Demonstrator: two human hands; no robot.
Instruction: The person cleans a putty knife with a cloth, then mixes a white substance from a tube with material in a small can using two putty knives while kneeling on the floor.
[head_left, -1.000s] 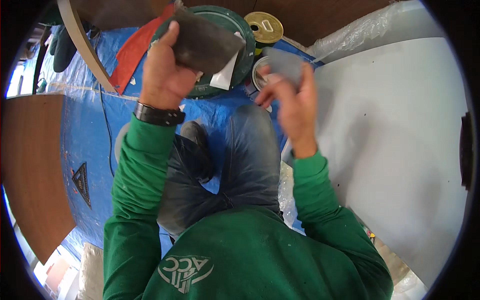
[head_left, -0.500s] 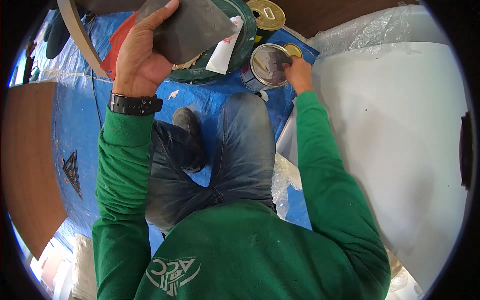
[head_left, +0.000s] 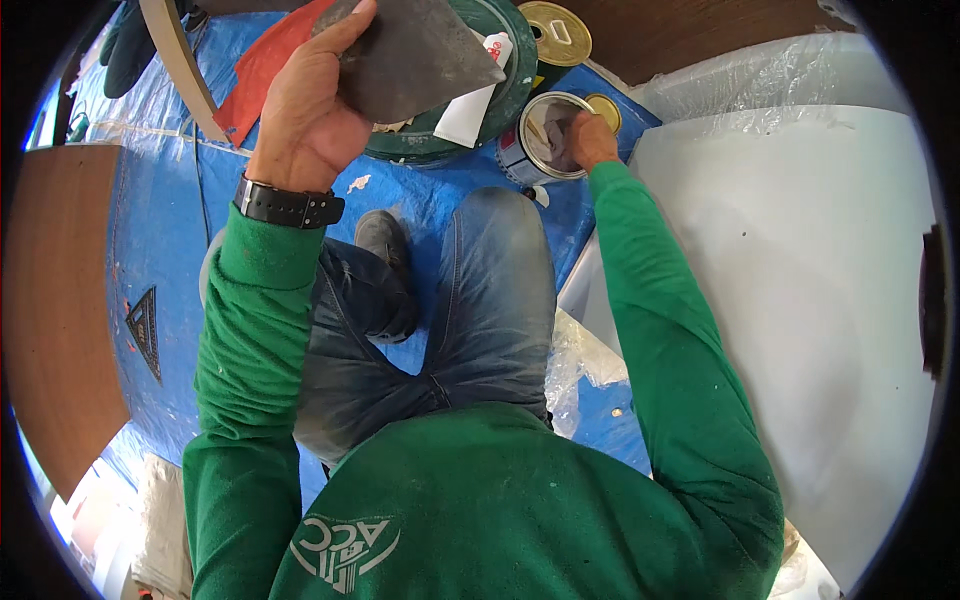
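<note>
Just left of the right grip [head_left: 592, 145] stands an open can [head_left: 512, 165] of greyish paste [head_left: 547, 122]; the fingers reach in at its right rim, too hidden to tell whether they are closed on anything. Farther left, the left grip [head_left: 312, 110] is clamped on a dark flat plate [head_left: 410, 65], thumb over the top and palm turned up. Good work here likely means holding that plate level, taking modest dabs, and wiping any excess on the can's inner rim. The plate's pointed corner, right of the left grip, overlaps a white tube [head_left: 465, 120] in view, so I'd lift before swinging across. A small gold tin [head_left: 606, 105] sits just beyond the right grip, and a white panel [head_left: 800, 250] bounds that side. Roomier space seems to lie below the left grip, over the blue sheet [head_left: 165, 230].
</note>
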